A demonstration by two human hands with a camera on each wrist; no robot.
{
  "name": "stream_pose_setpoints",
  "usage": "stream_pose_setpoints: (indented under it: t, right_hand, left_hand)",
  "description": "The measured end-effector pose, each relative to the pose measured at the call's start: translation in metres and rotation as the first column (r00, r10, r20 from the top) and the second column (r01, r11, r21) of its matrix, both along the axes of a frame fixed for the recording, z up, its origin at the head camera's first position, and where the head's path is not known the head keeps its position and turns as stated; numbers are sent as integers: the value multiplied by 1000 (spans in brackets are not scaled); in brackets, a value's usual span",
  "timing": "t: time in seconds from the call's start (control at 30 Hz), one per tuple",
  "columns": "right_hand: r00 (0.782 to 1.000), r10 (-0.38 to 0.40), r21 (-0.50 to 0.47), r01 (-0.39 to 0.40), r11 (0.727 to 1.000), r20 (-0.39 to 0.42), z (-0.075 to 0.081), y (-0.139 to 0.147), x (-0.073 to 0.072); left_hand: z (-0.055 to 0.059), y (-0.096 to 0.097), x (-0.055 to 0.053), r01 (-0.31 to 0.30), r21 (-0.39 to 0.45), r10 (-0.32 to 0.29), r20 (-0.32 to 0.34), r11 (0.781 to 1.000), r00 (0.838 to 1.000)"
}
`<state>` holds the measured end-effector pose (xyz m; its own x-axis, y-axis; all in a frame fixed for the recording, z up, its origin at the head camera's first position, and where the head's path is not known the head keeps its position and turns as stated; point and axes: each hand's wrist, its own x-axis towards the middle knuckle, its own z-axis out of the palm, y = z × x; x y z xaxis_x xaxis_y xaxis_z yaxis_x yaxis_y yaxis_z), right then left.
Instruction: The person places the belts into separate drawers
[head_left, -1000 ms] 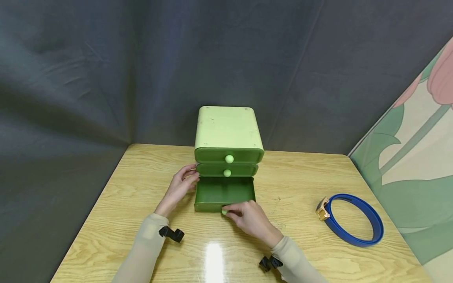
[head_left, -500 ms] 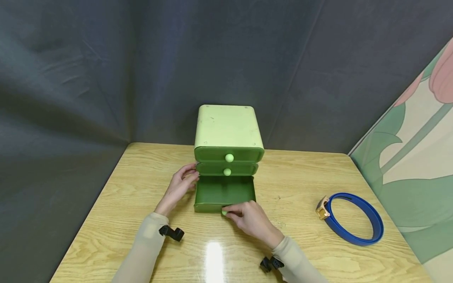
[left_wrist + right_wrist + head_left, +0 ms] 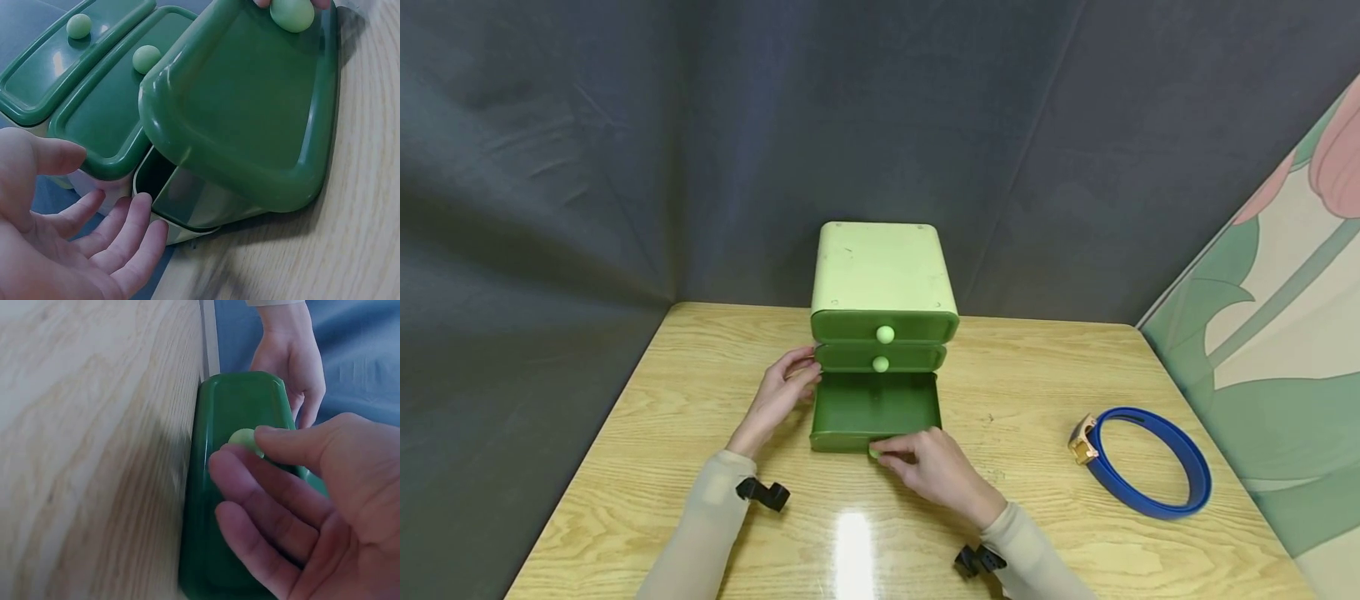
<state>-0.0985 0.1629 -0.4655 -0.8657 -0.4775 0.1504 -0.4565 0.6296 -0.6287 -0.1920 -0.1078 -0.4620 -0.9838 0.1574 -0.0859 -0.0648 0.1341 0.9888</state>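
Note:
A small mini drawer cabinet (image 3: 883,267) with a pale green body and dark green fronts stands at the middle of the table. Its bottom drawer (image 3: 837,442) is pulled out, and nothing shows inside. My right hand (image 3: 938,468) pinches the round light green knob (image 3: 242,437) of that drawer between thumb and fingers. At the cabinet's left side is my left hand (image 3: 777,402), fingers loosely bent and fingertips right at its wall. The top drawer (image 3: 850,327) and middle drawer (image 3: 842,358) are closed, each with a similar knob.
On the right of the wooden table (image 3: 1022,375) lies a coiled blue belt (image 3: 1187,462) with a gold buckle (image 3: 1082,442). A dark grey curtain (image 3: 880,125) hangs behind, and a flower-patterned cloth (image 3: 1292,333) borders the right side.
The bottom drawer has come out very slightly toward me, with my right hand on its knob. My left hand stays at the cabinet's side.

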Motion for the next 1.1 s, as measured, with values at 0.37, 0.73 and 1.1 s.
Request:
stream_pose_setpoints:
  t: [0.37,0.73,1.1]
  right_hand:
    - [1000,7,-133,-5,991,14,6,12,2]
    - [987,-105,-225,74,971,-125,5,29,4]
    - [918,-309,-251,247,936,-250,5,53,10]
  left_hand:
    - [0,0,1,6,-20,-6,-13,1000,1000]
    - [2,-1,2,4,-18,-5,-8,1000,1000]
    - [2,0,2,7,-7,-7,2,1000,1000]
